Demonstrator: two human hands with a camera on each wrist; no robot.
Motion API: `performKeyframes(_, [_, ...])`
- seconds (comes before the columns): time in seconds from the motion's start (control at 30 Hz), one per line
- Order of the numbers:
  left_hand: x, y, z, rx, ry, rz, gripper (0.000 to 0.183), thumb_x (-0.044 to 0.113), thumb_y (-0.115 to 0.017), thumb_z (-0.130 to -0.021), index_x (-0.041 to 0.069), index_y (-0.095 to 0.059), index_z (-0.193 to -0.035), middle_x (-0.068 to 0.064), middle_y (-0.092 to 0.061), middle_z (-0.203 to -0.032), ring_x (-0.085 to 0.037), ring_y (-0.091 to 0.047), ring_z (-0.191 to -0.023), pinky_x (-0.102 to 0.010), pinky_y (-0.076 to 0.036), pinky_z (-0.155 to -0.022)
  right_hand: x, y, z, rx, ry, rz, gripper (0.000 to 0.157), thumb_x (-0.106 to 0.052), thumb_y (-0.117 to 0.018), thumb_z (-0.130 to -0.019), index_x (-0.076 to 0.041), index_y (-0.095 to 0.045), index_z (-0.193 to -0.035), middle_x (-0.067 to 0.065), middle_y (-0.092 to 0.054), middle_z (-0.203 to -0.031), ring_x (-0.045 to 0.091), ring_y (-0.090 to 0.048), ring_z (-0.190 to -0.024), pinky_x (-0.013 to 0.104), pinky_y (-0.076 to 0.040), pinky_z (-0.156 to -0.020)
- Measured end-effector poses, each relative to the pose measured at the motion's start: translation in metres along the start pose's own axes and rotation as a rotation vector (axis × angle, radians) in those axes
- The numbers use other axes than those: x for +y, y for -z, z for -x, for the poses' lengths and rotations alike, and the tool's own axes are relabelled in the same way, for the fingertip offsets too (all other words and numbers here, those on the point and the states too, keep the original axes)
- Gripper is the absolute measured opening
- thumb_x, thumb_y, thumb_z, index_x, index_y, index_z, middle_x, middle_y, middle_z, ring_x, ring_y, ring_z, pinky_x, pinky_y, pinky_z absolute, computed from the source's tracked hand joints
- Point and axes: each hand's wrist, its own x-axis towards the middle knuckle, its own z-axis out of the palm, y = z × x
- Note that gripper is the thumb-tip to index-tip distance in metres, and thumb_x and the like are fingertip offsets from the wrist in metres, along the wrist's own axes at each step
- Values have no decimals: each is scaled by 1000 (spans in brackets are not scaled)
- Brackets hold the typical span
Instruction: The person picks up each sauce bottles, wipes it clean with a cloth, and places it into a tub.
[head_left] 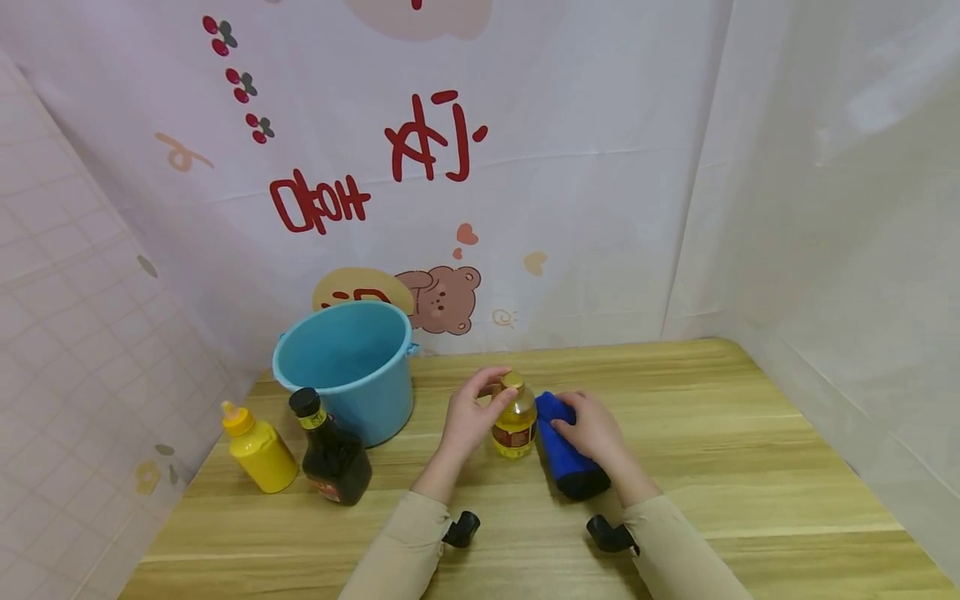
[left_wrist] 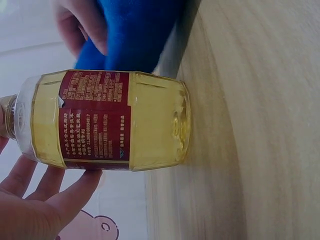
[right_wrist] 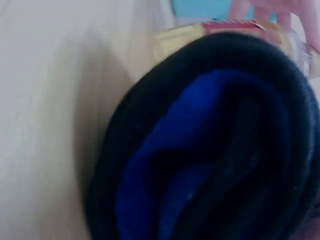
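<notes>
Three bottles on this wood-grain worktop (head_left: 697,417), plus one light blue bucket (head_left: 382,408) and one rolled-up blue cloth (head_left: 562,450) with a black end. Clear oil bottle (head_left: 514,437) is upright in the middle, mostly full of pale yellow liquid, one gold cap, red label with gold print. Left hand (head_left: 467,417) has a narrow grip on it, thumb and fingers round the neck and cap. Right hand (head_left: 594,427) is just beside it with its grip closed on the far end of the cloth, which lies to the right of the oil. Over on the left, the bucket sits behind a dark sauce bottle (head_left: 336,467) with a black cap, and a yellow squeeze bottle (head_left: 264,457) stands next to that one. No clue how full those two are, can't see through either. Bucket's bottom is hidden by its near wall, you only get the inside of the sides. Right wrist cam is pretty useless for that hand tbh: the cloth's blurry black-rimmed mouth fills most of it, folds inside too dark to sort out, oil bottle half covered behind it. Both sleeves are cut off at the bottom edge of the head view.
</notes>
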Motion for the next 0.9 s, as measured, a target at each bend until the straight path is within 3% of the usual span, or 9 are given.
performKeyframes(0.3, [-2,-1,0,-3,12,-20,38,32,-70,-93,12,-66,-126,-5,-66,-118,-32,-63,-110,-58,-47,-95,7,28,9,171,-14,-109,43,-13,-72,-90,5,-61,-128,29,-58,-124,46,-55,-114,60,-44,-95])
performKeyframes(0.5, [-2,-1,0,8,-9,-66,37,33,-70,-93,13,-66,-124,-5,-67,-118,-28,-63,-109,-44,-57,-83,10,36,15,218,-25,-186,45,-12,-71,-91,7,-59,-130,30,-56,-127,46,-53,-117,61,-44,-95])
performKeyframes(0.67, [3,-3,2,56,-4,-79,38,30,-75,-90,12,-67,-122,-3,-67,-117,-25,-63,-108,-39,-57,-80,14,36,16,222,-35,-200,46,-12,-71,-91,6,-58,-132,30,-55,-128,46,-53,-117,60,-45,-95])
performKeyframes(0.9, [14,-12,2,176,-17,-102,35,28,-82,-84,10,-71,-112,-5,-71,-110,-27,-65,-104,-50,-53,-87,15,37,17,229,-43,-211,46,-11,-71,-92,6,-57,-133,29,-55,-129,46,-54,-115,61,-47,-92])
